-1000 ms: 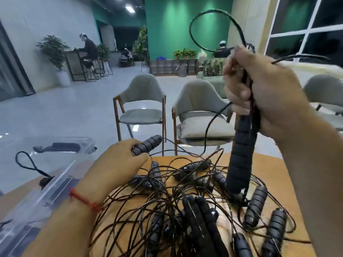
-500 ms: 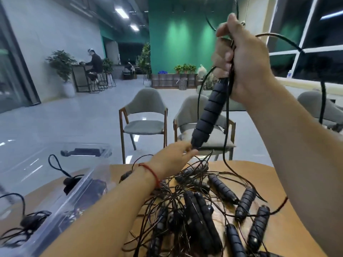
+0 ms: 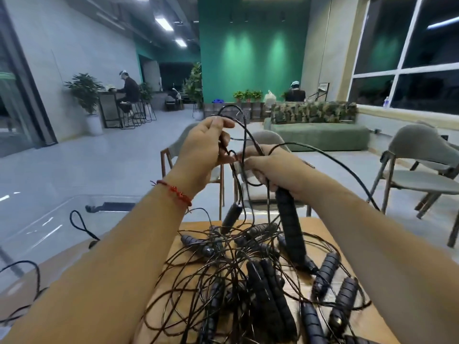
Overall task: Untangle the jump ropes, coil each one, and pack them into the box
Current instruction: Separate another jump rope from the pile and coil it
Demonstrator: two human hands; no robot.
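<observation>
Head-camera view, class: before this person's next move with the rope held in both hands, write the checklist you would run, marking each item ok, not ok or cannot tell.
1. Grip of the right hand on the black ribbed foam handle: ok.
2. Pinch of the left hand on the thin black cord: ok.
3. Held rope clear of the tangled pile of black ropes: not ok; the handle's lower end reaches down into it.
4. The smaller black handle dangling under the left hand belongs to this rope: cannot tell.
5. The clear plastic box stands ready at the left: ok.
</observation>
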